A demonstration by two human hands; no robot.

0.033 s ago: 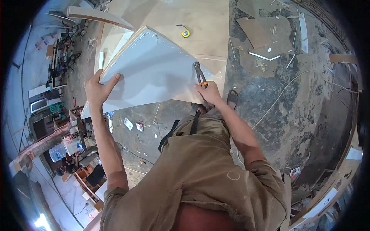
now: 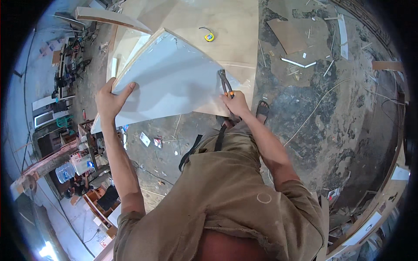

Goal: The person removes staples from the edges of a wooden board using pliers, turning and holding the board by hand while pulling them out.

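Note:
A pale grey-blue panel [image 2: 170, 87] with a wooden edge lies tilted over a large plywood sheet. Along its far edges run small marks that look like staples. My left hand [image 2: 112, 99] grips the panel's left edge, thumb on the upper face and the fingers mostly hidden beyond the edge. In my right hand [image 2: 236, 105] are dark pincers [image 2: 224, 80] with orange on the handles, closed in my fist. Their jaws rest at the panel's right edge; what lies between them is too small to tell.
On the plywood sheet [image 2: 230, 21] sits a yellow tape measure [image 2: 209, 37] beyond the panel. A curved wooden piece [image 2: 109, 19] lies at the far left. Offcuts, a brown board [image 2: 286, 37] and a cable [image 2: 311, 114] are on the floor at right. My sandalled foot [image 2: 262, 110] stands beside the sheet.

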